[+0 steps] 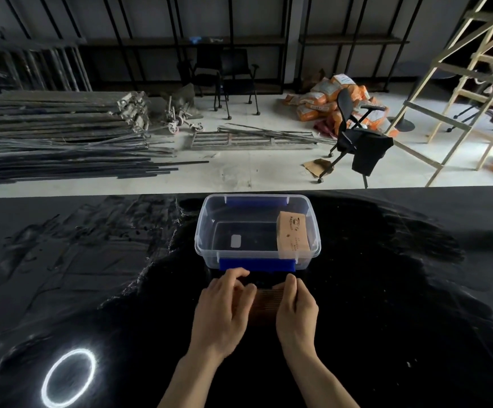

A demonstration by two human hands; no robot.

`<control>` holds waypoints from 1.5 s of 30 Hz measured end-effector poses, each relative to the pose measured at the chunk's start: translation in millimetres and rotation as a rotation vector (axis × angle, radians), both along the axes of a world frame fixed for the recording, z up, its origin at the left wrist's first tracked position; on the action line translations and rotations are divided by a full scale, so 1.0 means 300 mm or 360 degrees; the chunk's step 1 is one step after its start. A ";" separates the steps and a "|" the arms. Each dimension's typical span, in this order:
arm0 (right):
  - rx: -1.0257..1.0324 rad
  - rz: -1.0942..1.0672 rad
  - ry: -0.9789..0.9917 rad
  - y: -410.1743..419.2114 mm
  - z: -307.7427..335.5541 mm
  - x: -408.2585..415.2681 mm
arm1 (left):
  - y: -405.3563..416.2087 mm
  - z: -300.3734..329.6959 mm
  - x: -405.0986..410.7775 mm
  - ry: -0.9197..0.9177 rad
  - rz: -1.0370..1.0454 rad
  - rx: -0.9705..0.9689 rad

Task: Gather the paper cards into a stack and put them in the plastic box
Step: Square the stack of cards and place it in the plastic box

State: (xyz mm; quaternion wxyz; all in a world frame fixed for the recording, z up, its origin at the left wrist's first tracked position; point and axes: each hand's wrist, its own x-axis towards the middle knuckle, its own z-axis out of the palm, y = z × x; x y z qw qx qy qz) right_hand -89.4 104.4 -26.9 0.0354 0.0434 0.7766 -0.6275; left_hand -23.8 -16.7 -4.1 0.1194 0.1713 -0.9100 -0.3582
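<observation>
So both hands are squeezing a brown stack of thin paper cards (264,301) between them, edges up, standing on the glossy black counter (386,290). The left hand (224,307) is curled against one face of the stack with its fingers draped over the top edge, and the right hand (296,310) presses flat against the other face, thumb up along the far corner. Neither one is wrapped around the stack; it's more of a two-sided clamp, palms facing each other, wrists low, forearms coming in from the near edge.

The clear plastic box with blue latch clips (207,231) sits just beyond the fingertips, lid off. There's already a tan printed paper bundle (293,234) lying in its right part, on the right hand's side, so the open floor is ahead of the left hand.

What I'd worry about: a stack held by side pressure alone can bulge in the middle and spill if the squeeze eases during the lift. The near wall with its blue clip (257,265) is right in front of the knuckles too, so a low carry could catch the bottom edges and fan the cards out. And dropping it onto the bundle would probably leave it leaning. Can't tell if any loose cards are hiding under the palms.
</observation>
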 end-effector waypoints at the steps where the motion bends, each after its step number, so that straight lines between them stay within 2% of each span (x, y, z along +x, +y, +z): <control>1: -0.0002 -0.0008 0.0005 -0.001 -0.001 -0.001 | -0.021 0.027 0.008 -0.0066 -0.0137 -0.0142; 3: 0.0006 -0.0024 0.0021 -0.003 0.005 -0.002 | -0.041 0.081 0.004 -0.0244 -0.0424 -0.0336; 5: 0.0041 -0.0022 -0.0003 -0.005 0.011 -0.006 | -0.043 0.109 -0.016 -0.0445 -0.0601 -0.0388; 8: 0.0011 0.0026 -0.0034 -0.002 0.036 -0.004 | -0.045 0.122 -0.039 -0.0512 -0.0559 -0.0359; 10: -0.0161 0.0074 -0.0013 0.022 0.077 0.000 | -0.042 0.120 -0.039 -0.0475 -0.0478 -0.0261; 12: -0.0395 0.0185 -0.0059 0.058 0.123 0.003 | -0.040 0.120 -0.032 -0.0308 -0.0310 -0.0004; 14: -0.0626 0.0363 -0.0200 0.083 0.153 -0.008 | -0.039 0.120 -0.025 -0.0061 -0.0104 0.0400; 18: -0.0691 0.0632 -0.0168 0.090 0.206 -0.030 | -0.021 0.148 -0.028 0.0051 0.0071 0.1062; 21: -0.0647 0.0648 -0.0084 0.071 0.238 -0.048 | -0.022 0.186 -0.037 0.0048 0.0112 0.1245; 24: -0.0573 0.0662 -0.0141 0.049 0.265 -0.070 | -0.048 0.216 -0.054 0.0041 0.0122 0.1419; 26: -0.0496 0.0694 -0.0145 0.029 0.281 -0.087 | -0.070 0.228 -0.068 0.0058 0.0178 0.1504; 28: -0.0254 0.0677 0.0092 0.009 0.289 -0.111 | -0.092 0.241 -0.080 0.0100 0.0294 0.1604; 30: 0.0351 0.0646 0.0491 0.005 0.271 -0.148 | -0.110 0.252 -0.091 0.0160 0.0454 0.1662; 32: 0.1020 0.0798 0.0862 0.012 0.236 -0.178 | -0.128 0.261 -0.103 0.0214 0.0603 0.1655; 34: 0.1345 0.1042 0.0996 0.016 0.195 -0.179 | -0.142 0.270 -0.116 0.0247 0.0694 0.1655; 37: 0.1502 0.1155 0.0983 0.025 0.174 -0.143 | -0.154 0.280 -0.139 0.0204 0.0692 0.1618; 45: 0.1418 0.1212 0.1070 0.121 0.138 -0.015 | -0.124 0.268 -0.233 -0.0070 0.0549 0.1265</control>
